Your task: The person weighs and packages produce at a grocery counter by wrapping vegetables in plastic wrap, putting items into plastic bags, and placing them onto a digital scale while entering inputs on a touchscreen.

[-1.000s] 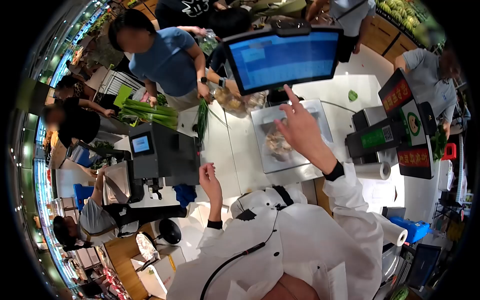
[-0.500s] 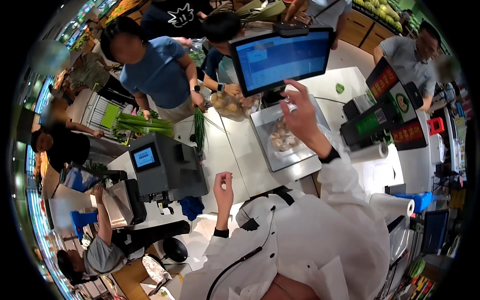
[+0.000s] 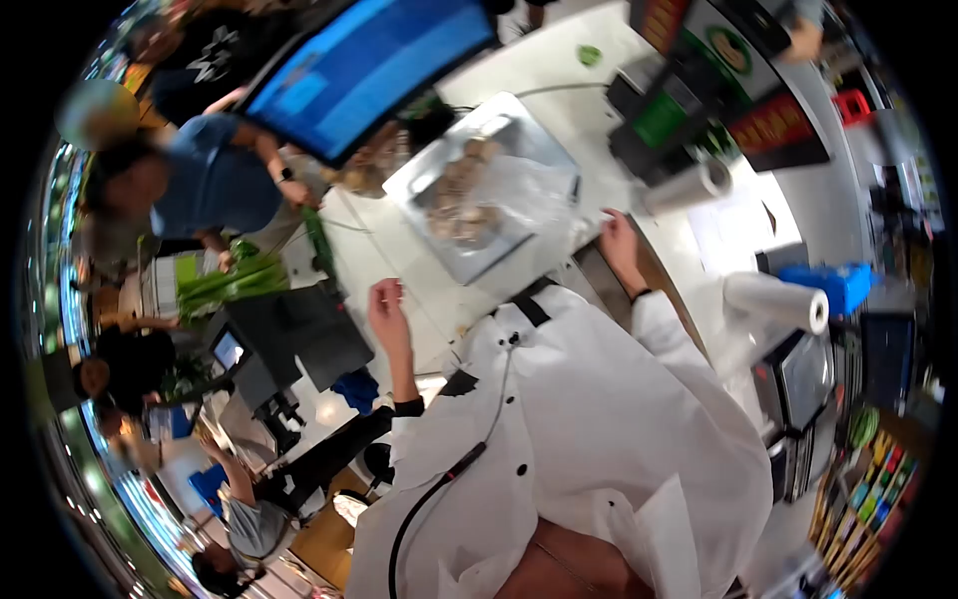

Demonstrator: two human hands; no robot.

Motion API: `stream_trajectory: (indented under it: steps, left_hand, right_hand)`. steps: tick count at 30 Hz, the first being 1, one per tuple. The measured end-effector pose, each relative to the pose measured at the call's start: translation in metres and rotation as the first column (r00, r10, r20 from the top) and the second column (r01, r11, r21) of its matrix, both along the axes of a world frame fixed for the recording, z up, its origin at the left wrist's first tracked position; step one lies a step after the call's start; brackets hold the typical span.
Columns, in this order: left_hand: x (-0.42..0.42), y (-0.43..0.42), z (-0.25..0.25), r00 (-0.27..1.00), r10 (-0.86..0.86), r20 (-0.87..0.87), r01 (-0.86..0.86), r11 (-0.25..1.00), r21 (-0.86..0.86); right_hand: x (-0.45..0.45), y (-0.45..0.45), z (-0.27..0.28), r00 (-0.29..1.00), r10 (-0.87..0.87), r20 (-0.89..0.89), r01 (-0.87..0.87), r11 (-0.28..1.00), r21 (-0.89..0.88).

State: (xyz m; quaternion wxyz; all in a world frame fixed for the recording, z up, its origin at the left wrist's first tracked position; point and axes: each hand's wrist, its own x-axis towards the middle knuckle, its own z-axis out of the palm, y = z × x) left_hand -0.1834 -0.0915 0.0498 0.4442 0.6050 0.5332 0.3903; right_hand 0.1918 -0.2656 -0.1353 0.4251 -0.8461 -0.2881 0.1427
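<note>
A clear plastic bag of tan, lumpy produce [image 3: 464, 195] lies on a metal scale plate [image 3: 469, 262]; blur hides its exact kind. My right hand [image 3: 621, 250] is just right of the scale, near the loose end of the bag, with its fingers loosely bent and nothing visible in them. Over the counter, to the left of the scale, my left hand [image 3: 390, 317] is raised. Its fingers are half curled and apart, with nothing seen in them. A large blue-lit screen [image 3: 369, 70] stands behind the scale.
A dark label printer [image 3: 299, 339] stands left of my left hand. Plastic bag rolls [image 3: 778, 301] lie to the right, beside a blue object [image 3: 833, 288]. Across the counter, a person in a blue shirt [image 3: 215, 175] has long green vegetables [image 3: 235, 285] close by.
My right hand has come down from the screen to the scale's right side. My view has turned and shifted, so the scale and screen appear further left. The bag stays on the scale.
</note>
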Motion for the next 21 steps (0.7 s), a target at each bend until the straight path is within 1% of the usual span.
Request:
stream_trajectory:
  steps: [3, 5, 6, 8, 9, 12, 13, 15, 18, 20, 21]
  left_hand:
    - [0.027, 0.003, 0.005, 0.998, 0.049, -0.025, -0.049, 0.999, -0.008]
    - [0.04, 0.002, 0.005, 0.998, 0.03, -0.058, -0.03, 1.0, -0.006]
    - [0.045, -0.001, 0.005, 0.996, 0.048, -0.07, -0.048, 0.999, -0.004]
    - [0.051, -0.004, 0.004, 0.992, 0.072, -0.099, -0.073, 0.997, -0.002]
    - [0.056, -0.006, 0.004, 0.991, 0.071, -0.111, -0.072, 0.997, -0.005]
    - [0.065, -0.011, 0.006, 0.986, 0.09, -0.137, -0.091, 0.996, 0.0]
    - [0.069, -0.013, 0.005, 0.987, 0.094, -0.132, -0.095, 0.995, -0.002]
    - [0.074, -0.016, 0.006, 0.986, 0.103, -0.132, -0.104, 0.995, -0.003]
    - [0.082, -0.021, 0.005, 0.979, 0.093, -0.18, -0.096, 0.995, -0.01]
    - [0.087, -0.022, 0.002, 0.969, 0.032, -0.244, -0.023, 0.999, 0.038]
    - [0.092, -0.022, 0.003, 0.968, 0.047, -0.247, -0.037, 0.998, 0.043]
  right_hand:
    - [-0.007, 0.016, 0.018, 0.996, 0.077, 0.044, -0.083, 0.988, 0.13]
    - [-0.004, 0.023, 0.026, 0.992, 0.119, -0.045, -0.115, 0.99, 0.078]
    - [-0.002, 0.025, 0.024, 0.992, 0.106, -0.063, -0.101, 0.992, 0.071]
    - [0.007, 0.032, 0.019, 0.989, 0.147, -0.002, -0.146, 0.985, 0.092]
    - [0.012, 0.034, 0.015, 0.989, 0.146, -0.014, -0.144, 0.985, 0.091]
    - [0.024, 0.042, 0.011, 0.971, 0.238, -0.027, -0.236, 0.969, 0.077]
    - [0.027, 0.046, 0.012, 0.97, 0.241, -0.031, -0.237, 0.968, 0.083]
    - [0.029, 0.051, 0.014, 0.956, 0.292, 0.004, -0.291, 0.952, 0.1]
    - [0.032, 0.059, 0.007, 0.954, 0.298, 0.018, -0.298, 0.948, 0.114]
    - [0.033, 0.063, 0.005, 0.955, 0.295, 0.033, -0.297, 0.946, 0.127]
    - [0.032, 0.065, 0.005, 0.958, 0.284, 0.046, -0.288, 0.948, 0.135]
